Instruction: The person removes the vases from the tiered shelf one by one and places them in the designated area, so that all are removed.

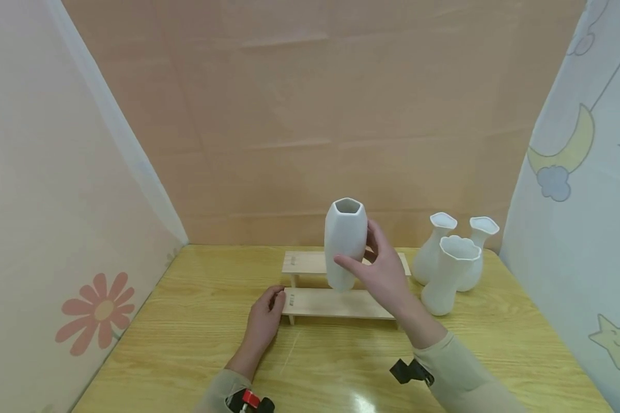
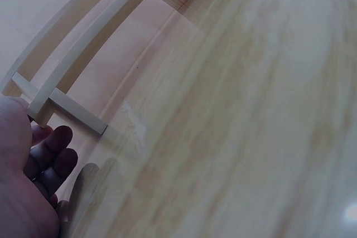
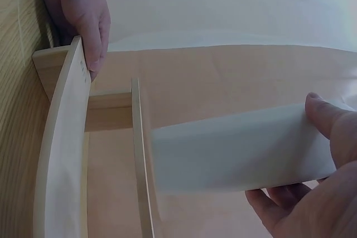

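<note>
My right hand (image 1: pixel 387 278) grips a tall white faceted vase (image 1: pixel 343 238), thumb on the near side and fingers round the far side. The vase is upright, its base in front of the upper board (image 1: pixel 305 262) and over the lower board (image 1: pixel 320 304) of a two-step wooden stand; whether it touches the wood cannot be told. At the left end of the lower board, my left hand (image 1: pixel 265 318) holds the stand. In the left wrist view, curled fingers (image 2: pixel 53 149) show beside and below the board's end. The right wrist view shows that hand's digits over the board's end.
Three white vases with fluted or flared rims stand close together at the right, the nearest vase (image 1: pixel 441 287) in front of the other two. A peach backdrop (image 1: pixel 310 115) closes off the far edge of the wooden table (image 1: pixel 186 344). Printed sheets hang on both sides.
</note>
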